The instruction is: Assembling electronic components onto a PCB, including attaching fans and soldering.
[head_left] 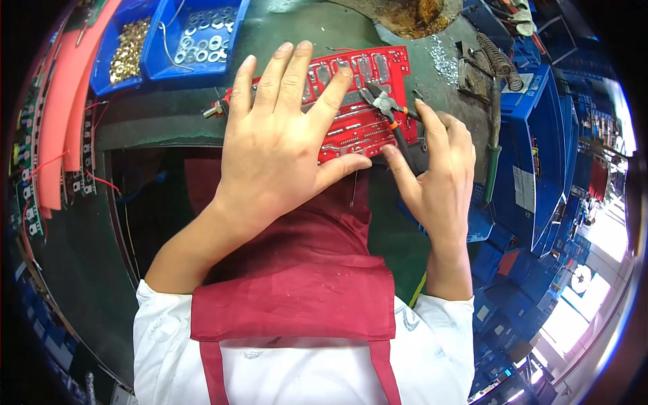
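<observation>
A red circuit board with silvery solder patches lies on the dark green bench. Over its left part my left hand is spread flat, fingers apart, hiding much of the board. My right hand grips a pair of cutting pliers with black and orange handles. Their metal jaws are over the right half of the board, pointing up and left; whether they touch it I cannot tell. A metal connector sticks out at the board's left edge.
Blue bins hold brass nuts and grey washers at the far left. A soldering iron stand with a coiled spring stands right, near a green-handled tool. Pink sheets and circuit strips line the left side.
</observation>
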Demonstrator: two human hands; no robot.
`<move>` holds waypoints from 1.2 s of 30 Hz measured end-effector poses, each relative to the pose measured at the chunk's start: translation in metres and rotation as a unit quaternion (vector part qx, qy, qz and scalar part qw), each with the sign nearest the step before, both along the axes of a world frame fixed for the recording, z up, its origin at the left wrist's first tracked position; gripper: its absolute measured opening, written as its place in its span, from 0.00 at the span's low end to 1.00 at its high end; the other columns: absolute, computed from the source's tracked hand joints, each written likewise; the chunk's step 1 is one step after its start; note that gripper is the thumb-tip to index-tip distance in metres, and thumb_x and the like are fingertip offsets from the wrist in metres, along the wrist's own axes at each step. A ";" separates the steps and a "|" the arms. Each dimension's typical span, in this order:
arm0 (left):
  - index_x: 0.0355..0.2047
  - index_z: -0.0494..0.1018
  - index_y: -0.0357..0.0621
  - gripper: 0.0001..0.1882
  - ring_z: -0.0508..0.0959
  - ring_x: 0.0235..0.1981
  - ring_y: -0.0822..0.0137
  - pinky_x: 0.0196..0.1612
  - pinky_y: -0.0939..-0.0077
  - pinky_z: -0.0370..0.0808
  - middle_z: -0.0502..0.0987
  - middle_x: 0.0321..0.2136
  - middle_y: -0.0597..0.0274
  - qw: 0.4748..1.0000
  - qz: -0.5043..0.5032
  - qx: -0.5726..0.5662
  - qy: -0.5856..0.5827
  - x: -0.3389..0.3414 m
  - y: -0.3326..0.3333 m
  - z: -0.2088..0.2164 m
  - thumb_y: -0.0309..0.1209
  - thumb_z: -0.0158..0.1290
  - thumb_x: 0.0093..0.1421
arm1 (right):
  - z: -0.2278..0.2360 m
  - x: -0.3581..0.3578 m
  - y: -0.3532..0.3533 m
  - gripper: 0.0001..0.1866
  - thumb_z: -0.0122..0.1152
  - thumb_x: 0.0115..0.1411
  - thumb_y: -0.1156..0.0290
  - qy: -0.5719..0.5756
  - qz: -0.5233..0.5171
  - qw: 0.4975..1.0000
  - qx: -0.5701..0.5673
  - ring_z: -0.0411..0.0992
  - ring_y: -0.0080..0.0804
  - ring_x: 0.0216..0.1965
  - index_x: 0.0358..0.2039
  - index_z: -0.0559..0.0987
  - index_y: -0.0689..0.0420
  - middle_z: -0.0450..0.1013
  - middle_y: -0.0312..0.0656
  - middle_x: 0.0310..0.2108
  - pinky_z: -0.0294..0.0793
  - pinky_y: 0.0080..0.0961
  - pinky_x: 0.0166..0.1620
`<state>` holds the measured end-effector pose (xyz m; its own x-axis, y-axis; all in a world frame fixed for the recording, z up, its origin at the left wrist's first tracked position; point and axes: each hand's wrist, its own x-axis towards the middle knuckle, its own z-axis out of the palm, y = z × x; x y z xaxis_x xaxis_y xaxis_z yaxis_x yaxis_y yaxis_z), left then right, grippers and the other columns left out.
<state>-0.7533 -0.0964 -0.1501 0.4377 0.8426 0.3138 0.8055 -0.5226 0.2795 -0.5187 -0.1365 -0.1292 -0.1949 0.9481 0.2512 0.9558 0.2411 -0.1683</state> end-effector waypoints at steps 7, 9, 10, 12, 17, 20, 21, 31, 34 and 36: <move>0.68 0.71 0.62 0.46 0.66 0.68 0.45 0.71 0.42 0.56 0.67 0.65 0.44 1.000 0.000 -0.001 0.013 0.003 0.001 0.000 0.65 0.64 0.51 | 0.006 -0.005 0.002 0.40 0.78 0.53 0.57 -0.057 -0.001 0.998 -0.007 0.72 0.52 0.50 0.65 0.75 0.56 0.74 0.54 0.49 0.71 0.44 0.53; 0.68 0.71 0.64 0.46 0.66 0.68 0.45 0.71 0.42 0.56 0.67 0.65 0.44 1.000 0.001 0.002 0.018 0.003 0.001 -0.002 0.65 0.63 0.50 | 0.005 -0.004 0.003 0.41 0.78 0.52 0.55 -0.072 0.006 0.997 -0.006 0.74 0.50 0.48 0.65 0.75 0.56 0.74 0.53 0.49 0.73 0.43 0.51; 0.67 0.72 0.66 0.45 0.66 0.67 0.45 0.71 0.42 0.57 0.67 0.65 0.44 1.000 0.002 0.006 0.022 0.004 0.002 -0.002 0.65 0.63 0.50 | 0.004 -0.004 0.003 0.41 0.78 0.52 0.55 -0.073 0.005 0.997 -0.007 0.74 0.50 0.48 0.65 0.75 0.56 0.74 0.53 0.49 0.73 0.43 0.51; 0.67 0.72 0.68 0.45 0.66 0.67 0.46 0.71 0.41 0.56 0.67 0.65 0.44 1.000 0.001 0.005 0.024 0.003 0.002 -0.002 0.66 0.63 0.50 | 0.000 -0.001 0.006 0.40 0.76 0.52 0.48 -0.093 0.028 0.995 0.023 0.73 0.43 0.42 0.59 0.77 0.60 0.75 0.48 0.42 0.72 0.36 0.43; 0.67 0.72 0.71 0.45 0.65 0.68 0.46 0.71 0.39 0.55 0.66 0.66 0.44 0.999 -0.004 0.007 0.031 0.003 0.001 -0.003 0.68 0.61 0.49 | -0.002 0.007 0.014 0.37 0.77 0.52 0.49 -0.064 0.047 0.997 0.020 0.75 0.45 0.37 0.52 0.77 0.64 0.75 0.48 0.37 0.75 0.37 0.40; 0.67 0.72 0.71 0.45 0.65 0.68 0.47 0.71 0.38 0.55 0.65 0.65 0.45 0.999 -0.005 0.009 0.033 0.004 0.001 -0.003 0.70 0.59 0.50 | -0.003 0.012 0.016 0.34 0.78 0.53 0.52 -0.051 0.061 0.997 0.003 0.76 0.48 0.36 0.49 0.76 0.65 0.75 0.49 0.35 0.77 0.39 0.39; 0.66 0.73 0.71 0.44 0.65 0.68 0.47 0.71 0.38 0.55 0.65 0.65 0.45 0.999 -0.004 0.011 0.036 0.005 0.001 -0.003 0.70 0.58 0.50 | -0.004 0.014 0.016 0.33 0.78 0.54 0.52 -0.046 0.067 0.997 -0.004 0.76 0.48 0.35 0.48 0.77 0.64 0.75 0.49 0.34 0.77 0.39 0.38; 0.67 0.72 0.70 0.44 0.65 0.68 0.46 0.71 0.37 0.54 0.66 0.65 0.44 0.998 0.001 0.022 0.051 0.009 -0.001 -0.002 0.71 0.55 0.53 | -0.002 0.025 0.024 0.25 0.76 0.58 0.58 -0.067 0.106 0.992 0.022 0.76 0.43 0.29 0.46 0.78 0.63 0.74 0.45 0.29 0.76 0.36 0.32; 0.67 0.72 0.70 0.43 0.64 0.68 0.46 0.71 0.37 0.53 0.66 0.65 0.43 0.999 0.002 0.023 0.049 0.009 -0.002 -0.003 0.72 0.54 0.53 | -0.001 0.026 0.026 0.24 0.75 0.58 0.58 -0.068 0.110 0.991 0.023 0.76 0.43 0.28 0.45 0.79 0.62 0.73 0.44 0.28 0.76 0.35 0.32; 0.67 0.71 0.71 0.44 0.64 0.68 0.46 0.71 0.37 0.53 0.66 0.65 0.43 0.998 0.001 0.022 0.050 0.008 -0.003 -0.002 0.72 0.54 0.54 | -0.004 0.027 0.027 0.22 0.75 0.57 0.53 -0.066 0.115 0.990 0.039 0.76 0.42 0.25 0.41 0.80 0.58 0.72 0.43 0.25 0.77 0.34 0.29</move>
<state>-0.7452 -0.0997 -0.1523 0.4665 0.8302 0.3050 0.8298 -0.5302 0.1741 -0.4913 -0.1095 -0.1330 -0.4397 0.8532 0.2805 0.8863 0.4628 -0.0184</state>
